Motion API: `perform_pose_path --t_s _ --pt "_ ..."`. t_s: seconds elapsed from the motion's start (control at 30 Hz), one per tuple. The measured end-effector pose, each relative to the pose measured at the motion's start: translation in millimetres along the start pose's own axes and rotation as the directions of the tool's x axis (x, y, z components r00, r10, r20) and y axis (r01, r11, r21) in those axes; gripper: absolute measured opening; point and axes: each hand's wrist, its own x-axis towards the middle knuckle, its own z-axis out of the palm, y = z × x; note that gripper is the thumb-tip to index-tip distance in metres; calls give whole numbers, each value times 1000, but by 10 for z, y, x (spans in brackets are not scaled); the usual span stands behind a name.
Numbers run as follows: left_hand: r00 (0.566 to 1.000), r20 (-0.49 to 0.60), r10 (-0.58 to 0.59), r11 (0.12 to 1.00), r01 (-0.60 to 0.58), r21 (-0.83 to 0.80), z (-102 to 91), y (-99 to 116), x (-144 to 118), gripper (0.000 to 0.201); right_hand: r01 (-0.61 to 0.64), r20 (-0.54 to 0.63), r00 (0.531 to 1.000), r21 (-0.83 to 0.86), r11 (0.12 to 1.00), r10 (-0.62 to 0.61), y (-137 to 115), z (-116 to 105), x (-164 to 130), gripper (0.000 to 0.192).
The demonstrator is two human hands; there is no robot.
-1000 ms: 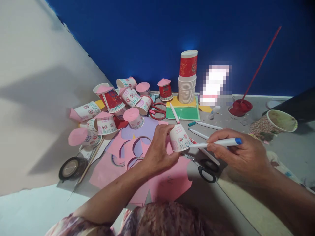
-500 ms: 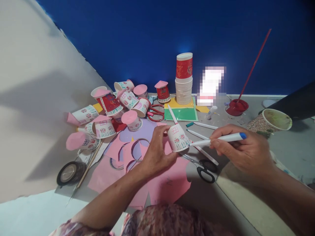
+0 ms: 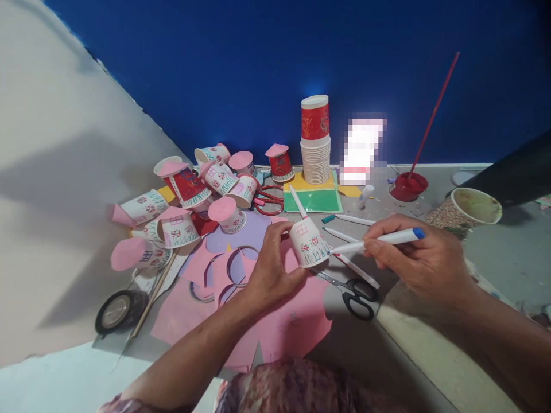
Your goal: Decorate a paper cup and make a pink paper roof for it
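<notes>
Upside down in my left hand [image 3: 275, 261] is a white paper cup [image 3: 309, 244], gripped between thumb and fingers. A pink window, red flowers and green grass strokes are drawn on its side. My right hand [image 3: 419, 261] is closed round a white marker with a blue end [image 3: 383, 241], its tip at the cup's lower right edge. Beneath and beside the cup lie black-handled scissors [image 3: 359, 298], a red marker [image 3: 357, 271] and a green-capped marker [image 3: 350, 219]. Pink paper [image 3: 293, 327] with round cut-outs spreads under my left hand.
Several decorated cups with pink paper roofs [image 3: 178, 229] crowd the left. Behind, a cup stack [image 3: 316, 158] stands on a green and yellow packet [image 3: 312, 199]. Black tape [image 3: 115, 312], red scissors [image 3: 270, 201], a glue bottle [image 3: 365, 197], a red pot [image 3: 408, 188] and a patterned cup [image 3: 451, 213] lie around.
The view has shifted slightly, so most things sit a little further left. Both hands keep their hold, and the marker tip stays near the cup's rim.
</notes>
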Motion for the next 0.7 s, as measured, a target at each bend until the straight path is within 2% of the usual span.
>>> perform_pose_path --t_s 0.23,0.4,0.6,0.7 --pt "999 27 -47 997 49 -66 1 -5 14 70 -5 73 997 42 999 2 47 18 4 15" --pt "996 13 -89 994 90 -61 2 -6 8 74 -54 29 998 88 995 51 58 14 -20 16" --pt "995 28 -99 990 101 -96 5 -20 6 74 -32 63 998 131 991 24 48 20 -23 14" --pt "995 23 -98 991 100 -91 8 -34 7 76 -83 2 996 200 976 84 59 9 -18 11"
